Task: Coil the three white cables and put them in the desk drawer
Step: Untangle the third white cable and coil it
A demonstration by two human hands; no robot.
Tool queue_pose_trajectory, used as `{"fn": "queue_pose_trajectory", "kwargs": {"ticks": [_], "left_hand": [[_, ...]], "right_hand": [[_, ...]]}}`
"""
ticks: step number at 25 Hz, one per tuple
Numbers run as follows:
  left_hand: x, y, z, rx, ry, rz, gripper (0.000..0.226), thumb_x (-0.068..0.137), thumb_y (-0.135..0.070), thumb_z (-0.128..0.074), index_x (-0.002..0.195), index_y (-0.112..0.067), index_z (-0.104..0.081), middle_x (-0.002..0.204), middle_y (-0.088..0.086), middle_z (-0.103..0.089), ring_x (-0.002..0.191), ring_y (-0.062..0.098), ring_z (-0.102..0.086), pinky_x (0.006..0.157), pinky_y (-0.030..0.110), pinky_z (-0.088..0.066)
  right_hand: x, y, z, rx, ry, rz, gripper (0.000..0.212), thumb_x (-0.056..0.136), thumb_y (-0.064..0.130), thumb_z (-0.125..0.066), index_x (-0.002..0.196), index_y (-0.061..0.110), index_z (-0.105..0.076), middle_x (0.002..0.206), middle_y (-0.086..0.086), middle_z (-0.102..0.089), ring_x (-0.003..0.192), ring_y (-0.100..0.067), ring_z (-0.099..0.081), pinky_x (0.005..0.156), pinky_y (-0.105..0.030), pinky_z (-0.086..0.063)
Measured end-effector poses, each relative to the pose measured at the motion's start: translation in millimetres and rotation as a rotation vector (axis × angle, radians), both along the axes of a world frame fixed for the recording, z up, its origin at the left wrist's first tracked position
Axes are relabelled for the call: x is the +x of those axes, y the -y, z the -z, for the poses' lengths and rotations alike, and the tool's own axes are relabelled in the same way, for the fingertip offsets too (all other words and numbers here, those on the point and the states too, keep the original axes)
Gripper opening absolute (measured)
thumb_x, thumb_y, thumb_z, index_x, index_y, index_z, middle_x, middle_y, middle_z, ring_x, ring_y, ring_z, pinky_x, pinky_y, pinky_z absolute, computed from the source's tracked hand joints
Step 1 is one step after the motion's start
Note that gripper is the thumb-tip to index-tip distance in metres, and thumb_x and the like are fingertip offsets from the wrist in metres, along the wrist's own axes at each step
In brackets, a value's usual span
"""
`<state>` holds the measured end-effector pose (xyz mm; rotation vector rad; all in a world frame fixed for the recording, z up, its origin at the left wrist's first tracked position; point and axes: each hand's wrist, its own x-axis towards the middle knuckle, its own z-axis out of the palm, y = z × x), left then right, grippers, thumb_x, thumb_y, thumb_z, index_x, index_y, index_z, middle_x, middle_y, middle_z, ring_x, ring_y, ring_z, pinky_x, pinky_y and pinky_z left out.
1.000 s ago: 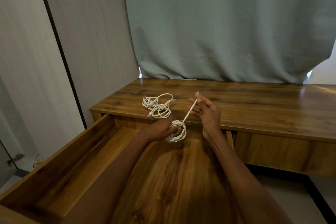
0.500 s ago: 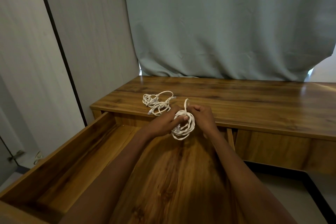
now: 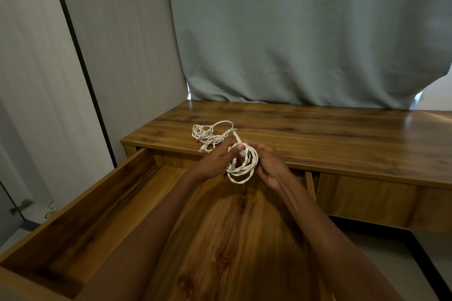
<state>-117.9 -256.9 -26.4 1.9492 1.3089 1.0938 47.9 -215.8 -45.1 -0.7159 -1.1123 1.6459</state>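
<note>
Across the lower part of the frame, the open wooden desk drawer [image 3: 80, 205] was seen pulled out, its brown grained floor running from the lower left up toward the centre; no cable could be seen lying in it, though much of its floor was hidden by the two forearms.

Just above the drawer, at the centre of the frame, a white braided cable wound into a loose coil [image 3: 242, 166] was held between both hands. The left hand [image 3: 215, 164] was curled about the coil's left side, with the thumb laid across the upper loops. The right hand [image 3: 269, 166] was cupped around the right side, its fingers bent against the strands. A short free end with a plug stuck up from the top of the coil.

The cable was judged to be light, soft and springy: its loops hung unevenly and would probably open out if released carelessly. The best hold was thought to be a pinch across all the gathered strands at one point, rather than on a single loop or on the plug.

Beyond the hands, near the front left edge of the brown wooden desk top [image 3: 318, 139], the other white cables [image 3: 210, 135] were lying in a loose tangle; how many could not be told. Farther back, a grey-green curtain [image 3: 293, 32] was hung behind the desk.
</note>
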Motion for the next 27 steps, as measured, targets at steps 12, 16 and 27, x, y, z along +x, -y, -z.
{"fn": "queue_pose_trajectory", "kwargs": {"ticks": [12,16,27], "left_hand": [[-10.6,-13.8,6.6,-0.095,0.241,-0.227,0.046,0.097,-0.043,-0.059,0.133,-0.018,-0.044,0.117,0.001,-0.065,0.102,0.011,-0.064,0.087,0.03,-0.053],[-11.8,-13.8,7.8,-0.019,0.113,-0.166,0.033,0.101,-0.035,-0.054,0.123,-0.011,-0.06,0.112,-0.001,-0.066,0.104,0.011,-0.063,0.083,0.023,-0.048],[-13.6,-14.4,15.0,0.024,0.088,-0.145,0.018,0.105,-0.024,-0.049,0.111,-0.016,-0.063,0.098,-0.01,-0.066,0.083,-0.013,-0.061,0.075,0.015,-0.047]], "right_hand": [[-11.9,19.4,2.8,0.454,0.215,0.052,0.045,0.089,0.002,-0.072,0.128,0.022,-0.059,0.113,-0.005,-0.075,0.098,-0.02,-0.073,0.078,-0.032,-0.059],[-14.8,21.1,7.0,0.575,0.478,0.204,0.038,0.088,0.029,-0.074,0.118,0.042,-0.055,0.101,0.01,-0.076,0.087,-0.01,-0.074,0.076,-0.043,-0.062],[-11.2,19.4,10.0,0.987,0.777,0.54,0.031,0.099,0.044,-0.059,0.128,0.037,-0.064,0.128,0.011,-0.06,0.102,-0.006,-0.065,0.081,-0.033,-0.056]]}}
